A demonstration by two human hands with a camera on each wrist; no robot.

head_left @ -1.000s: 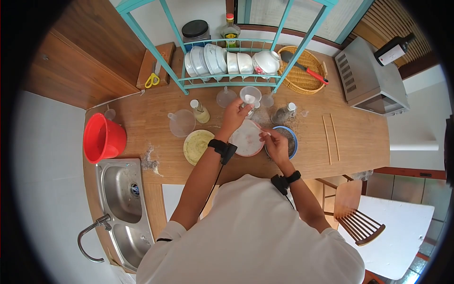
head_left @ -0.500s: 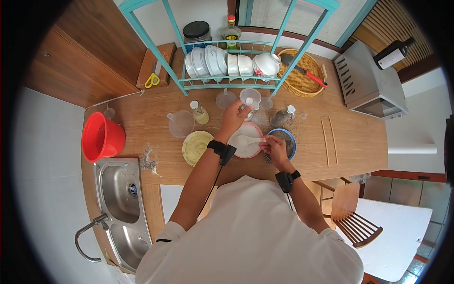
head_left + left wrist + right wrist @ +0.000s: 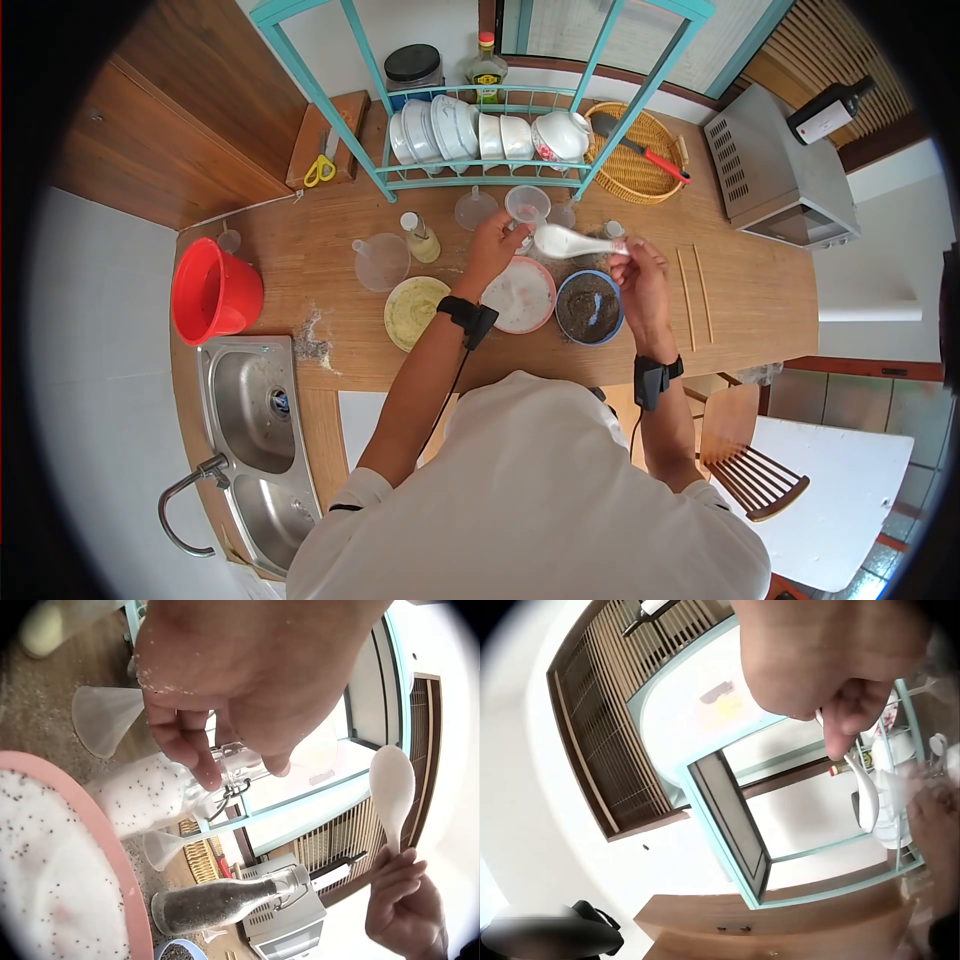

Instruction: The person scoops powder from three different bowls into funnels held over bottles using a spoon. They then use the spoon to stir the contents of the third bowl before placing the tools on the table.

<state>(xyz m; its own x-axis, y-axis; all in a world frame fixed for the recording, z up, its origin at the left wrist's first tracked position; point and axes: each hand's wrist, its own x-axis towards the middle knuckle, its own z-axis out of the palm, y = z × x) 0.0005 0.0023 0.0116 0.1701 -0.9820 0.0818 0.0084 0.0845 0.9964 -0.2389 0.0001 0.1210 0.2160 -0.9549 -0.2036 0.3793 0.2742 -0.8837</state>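
Observation:
My left hand (image 3: 494, 252) grips the neck of a clear swing-top bottle (image 3: 142, 796), which contains white powder with black specks. A clear funnel (image 3: 527, 203) stands at the bottle's mouth. My right hand (image 3: 643, 285) pinches the handle of a white soup spoon (image 3: 566, 243), its bowl close beside the funnel and raised above the counter. Below the hands sits a pink-rimmed bowl (image 3: 118, 851) of the same speckled white powder. To its right is a blue bowl (image 3: 590, 342) of dark grains, to its left a bowl (image 3: 388, 320) of pale yellow powder.
A bottle of dark grains (image 3: 214, 906) and a bottle of yellowish contents (image 3: 424, 243) flank the work. Loose funnels (image 3: 382, 262) lie about. Behind stands a turquoise dish rack (image 3: 480, 182); chopsticks (image 3: 708, 295) lie right, a red bucket (image 3: 225, 290) and sink (image 3: 265, 400) left.
The spoon has risen from the pink-rimmed bowl up to the funnel's side, my right hand moving up and to the right. My left hand has stayed at the bottle neck.

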